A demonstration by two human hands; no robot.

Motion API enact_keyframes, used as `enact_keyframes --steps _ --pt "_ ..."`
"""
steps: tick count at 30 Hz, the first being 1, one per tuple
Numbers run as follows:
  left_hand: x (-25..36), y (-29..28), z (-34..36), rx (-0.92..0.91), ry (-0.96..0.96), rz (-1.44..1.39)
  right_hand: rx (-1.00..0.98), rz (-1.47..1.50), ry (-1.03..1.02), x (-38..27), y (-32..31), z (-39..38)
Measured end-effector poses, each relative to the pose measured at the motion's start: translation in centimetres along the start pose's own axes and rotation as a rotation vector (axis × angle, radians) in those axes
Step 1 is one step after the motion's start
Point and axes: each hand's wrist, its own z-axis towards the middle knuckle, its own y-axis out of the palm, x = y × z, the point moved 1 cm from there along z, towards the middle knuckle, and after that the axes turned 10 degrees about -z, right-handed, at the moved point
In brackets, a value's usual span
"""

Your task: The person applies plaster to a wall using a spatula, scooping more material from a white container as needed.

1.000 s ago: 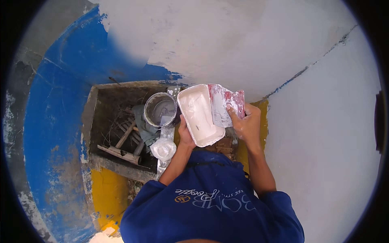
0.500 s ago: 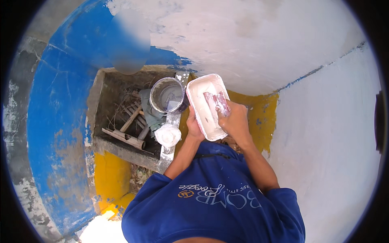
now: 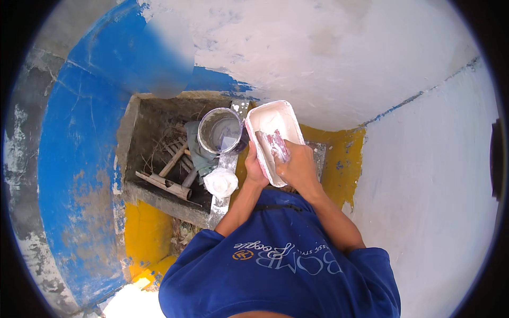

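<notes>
Two bare hands are showing, quick, what's each one doing?

Left hand (image 3: 254,168) is gripping the long white tray (image 3: 292,123) from its left side, thumb side against the wall; the other fingers are hiding underneath. Right hand (image 3: 298,164) is closing tightly around a flat red scraper (image 3: 277,144), heavily smeared with white

Where's the tray sitting?

It's hanging in front of the blue shirt (image 3: 286,249), above waist level, tilting a bit in view, right of the bucket (image 3: 211,123). White paste (image 3: 273,122) is coating its inside

And the scraper?

It's lying slantwise inside the tray, over the paste; can't tell if the edge is touching the bottom, the right hand is covering part of it

Surroundings, fast?

Bucket is holding grey stuff, standing by a white-spattered plank (image 3: 218,206). White round lump (image 3: 221,183) is sitting on that plank, nearer the body. Grey-green cloth (image 3: 200,153) is drooping beside the bucket, wooden pieces (image 3: 174,163) are lying in the concrete box (image 3: 167,204)

Walls?

Blue wall (image 3: 90,132) is flaking at left, white wall (image 3: 328,63) is filling the top, yellow patch (image 3: 344,153) is showing right of the hands
</notes>
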Motion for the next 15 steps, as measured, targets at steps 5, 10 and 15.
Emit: enact_keyframes --steps 5,10,15 --pt "-0.2 0.1 0.4 0.065 -0.015 0.018 0.034 0.164 -0.008 1.0 0.6 0.5" --pt "0.2 1.4 0.8 0.024 -0.086 0.087 -0.122 0.620 0.195 4.2 -1.0 1.8" --pt "0.0 1.2 0.7 0.117 -0.139 0.070 -0.207 1.128 0.377 6.4 -2.1 2.0"
